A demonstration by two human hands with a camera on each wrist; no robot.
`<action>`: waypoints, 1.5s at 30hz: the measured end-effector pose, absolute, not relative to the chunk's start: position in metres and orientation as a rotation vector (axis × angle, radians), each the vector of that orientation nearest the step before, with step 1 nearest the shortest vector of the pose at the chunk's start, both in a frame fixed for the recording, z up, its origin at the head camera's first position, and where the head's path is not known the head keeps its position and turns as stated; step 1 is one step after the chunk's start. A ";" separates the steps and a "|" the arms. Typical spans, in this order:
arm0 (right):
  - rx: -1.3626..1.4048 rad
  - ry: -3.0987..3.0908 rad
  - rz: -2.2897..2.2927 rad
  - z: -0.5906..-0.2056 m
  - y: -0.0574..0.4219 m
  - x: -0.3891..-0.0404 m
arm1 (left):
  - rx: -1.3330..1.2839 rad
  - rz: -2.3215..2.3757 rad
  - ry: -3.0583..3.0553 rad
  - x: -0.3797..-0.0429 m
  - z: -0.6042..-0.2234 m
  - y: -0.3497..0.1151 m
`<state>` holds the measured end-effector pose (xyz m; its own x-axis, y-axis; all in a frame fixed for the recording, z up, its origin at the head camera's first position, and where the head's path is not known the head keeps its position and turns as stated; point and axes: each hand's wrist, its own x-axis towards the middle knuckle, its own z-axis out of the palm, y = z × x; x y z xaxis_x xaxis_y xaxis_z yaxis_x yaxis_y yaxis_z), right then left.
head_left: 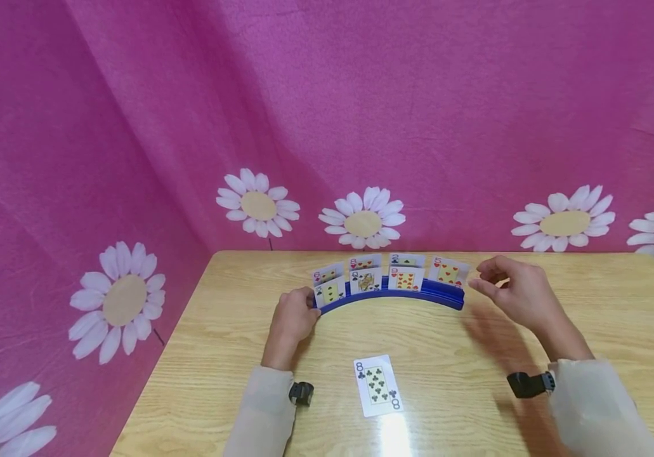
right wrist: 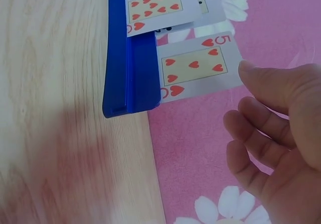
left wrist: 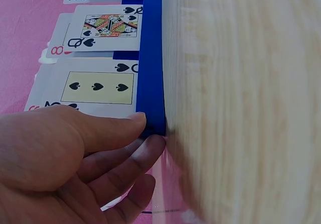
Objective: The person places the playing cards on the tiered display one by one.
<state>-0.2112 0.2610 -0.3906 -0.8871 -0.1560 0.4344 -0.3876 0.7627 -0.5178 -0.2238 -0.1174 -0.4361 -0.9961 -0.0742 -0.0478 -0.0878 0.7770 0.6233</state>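
A curved blue card holder stands on the table with two rows of playing cards. My left hand pinches its left end, thumb in front and fingers behind, beside the three of spades. The queen of spades and nine of hearts share the front row. Behind them show a red six, a red eight and a black two. At the right end the five of hearts stands in the back slot. My right hand is beside it, thumb tip right at its upper edge, fingers loosely bent.
An eight of clubs lies face up on the wooden table, nearer to me than the holder. A pink cloth with white daisies hangs behind the table and along its left side. Both wrists wear black straps.
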 end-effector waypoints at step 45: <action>0.559 -2.810 1.127 -0.420 0.198 -0.159 | -0.059 1.005 2.997 -0.224 -0.438 -0.119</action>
<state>-0.1594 0.1977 -0.4195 -0.9321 -0.3082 0.1901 -0.3541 0.6662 -0.6563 -0.2236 -0.1194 -0.4378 -0.9991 -0.0419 0.0074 -0.0290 0.7973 0.6029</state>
